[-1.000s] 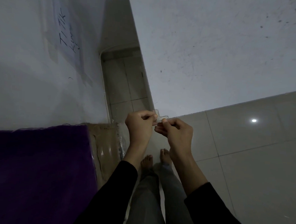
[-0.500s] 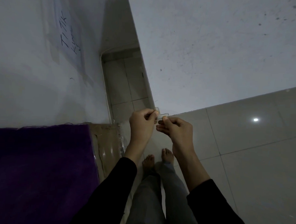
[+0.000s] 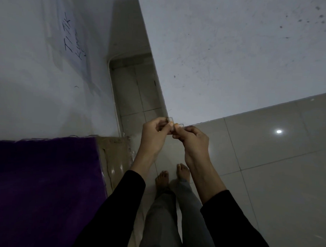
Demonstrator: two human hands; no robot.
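Observation:
My left hand (image 3: 154, 134) and my right hand (image 3: 194, 139) meet in front of me at mid-frame, fingertips touching. Between them they pinch a small, thin, clear piece (image 3: 171, 121) with a fine wire-like edge poking out above the fingers. The light is dim and the piece is mostly hidden by my fingers, so I cannot tell what it is. Both forearms come up from the bottom in black sleeves.
I stand barefoot on a pale tiled floor (image 3: 267, 173). A purple cloth (image 3: 41, 189) covers a surface at lower left, with a taped cardboard box (image 3: 116, 158) beside it. White walls (image 3: 225, 51) rise ahead; a paper with handwriting (image 3: 72, 39) hangs on the left wall.
Both hands have risen slightly and drawn closer together, still pinching the small clear piece. The view has shifted a little.

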